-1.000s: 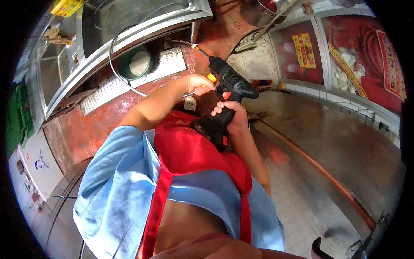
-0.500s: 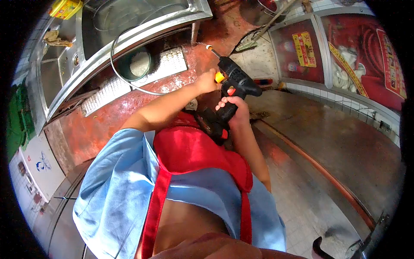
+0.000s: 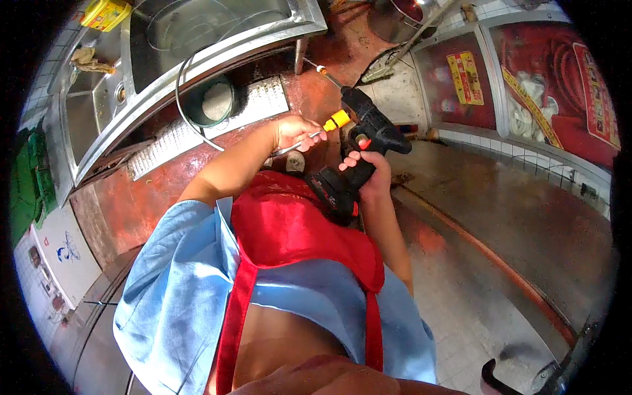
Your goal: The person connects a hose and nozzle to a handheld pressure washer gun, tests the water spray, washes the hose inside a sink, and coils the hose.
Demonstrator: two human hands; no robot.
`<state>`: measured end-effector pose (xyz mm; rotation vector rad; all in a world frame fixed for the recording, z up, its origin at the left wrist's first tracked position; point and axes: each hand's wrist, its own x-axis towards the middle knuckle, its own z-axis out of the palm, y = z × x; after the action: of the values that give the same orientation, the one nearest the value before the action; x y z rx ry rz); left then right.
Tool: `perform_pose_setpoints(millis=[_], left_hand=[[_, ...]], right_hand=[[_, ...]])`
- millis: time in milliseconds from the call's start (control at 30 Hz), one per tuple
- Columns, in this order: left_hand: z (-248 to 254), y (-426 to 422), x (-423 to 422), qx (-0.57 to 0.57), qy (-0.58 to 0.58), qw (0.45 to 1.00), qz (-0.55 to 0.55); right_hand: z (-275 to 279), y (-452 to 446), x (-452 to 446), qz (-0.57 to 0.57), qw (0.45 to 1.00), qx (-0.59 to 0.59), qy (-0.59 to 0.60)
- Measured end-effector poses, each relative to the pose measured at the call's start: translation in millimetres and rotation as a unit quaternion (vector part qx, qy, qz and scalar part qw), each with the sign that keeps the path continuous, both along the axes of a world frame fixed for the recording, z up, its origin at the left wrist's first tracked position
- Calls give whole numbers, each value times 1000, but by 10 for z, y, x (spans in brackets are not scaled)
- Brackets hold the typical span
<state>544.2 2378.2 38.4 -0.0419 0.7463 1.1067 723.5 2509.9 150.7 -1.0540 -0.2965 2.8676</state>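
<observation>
A black cordless pressure washer gun (image 3: pixel 376 120) is held by its grip in my right hand (image 3: pixel 374 172), fingers wrapped round it near a red trigger. Its battery (image 3: pixel 334 195) is close to my red apron, and its thin lance (image 3: pixel 332 77) points up and left. My left hand (image 3: pixel 296 133) is closed on the end of a grey hose (image 3: pixel 288 151), just behind a yellow hose connector (image 3: pixel 338 120). The connector's tip lies close beside the gun's body; whether they touch I cannot tell. Part of the hose passes out of sight behind my left forearm.
A steel sink (image 3: pixel 217 29) stands at the upper left, with the hose looping down its front. Beneath it, a green bucket (image 3: pixel 210 102) with pale contents stands by a white perforated panel (image 3: pixel 268 95). Glass-fronted cabinets (image 3: pixel 486 76) line the right side.
My left hand has drawn back to the left and down, uncovering the yellow connector and the hose end. The gun in my right hand has shifted slightly right and down.
</observation>
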Motion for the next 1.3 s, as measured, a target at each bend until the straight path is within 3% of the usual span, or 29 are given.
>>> perform_pose_setpoints(millis=[167,300,633,733,867,933,1000,1300], left_hand=[[58,-37,81,25,-87,993,76],[142,36,201,23,175,984,28],[94,-50,172,12,-49,997,60],[178,-13,240,-53,1,993,107],[136,19,269,-15,62,993,104],[110,30,295,-7,72,992,105],[89,49,349,-9,128,985,113],[133,61,305,-11,172,984,48]], right_hand=[[85,-35,-4,-8,1000,20,10],[44,9,45,-17,1000,8,-4],[63,0,40,-32,999,-22,16],[23,11,39,-17,999,-7,27],[1,49,69,-18,1000,3,-10],[-2,84,66,3,998,-13,60],[14,90,76,-1,1000,3,17],[104,102,46,-3,1000,2,13]])
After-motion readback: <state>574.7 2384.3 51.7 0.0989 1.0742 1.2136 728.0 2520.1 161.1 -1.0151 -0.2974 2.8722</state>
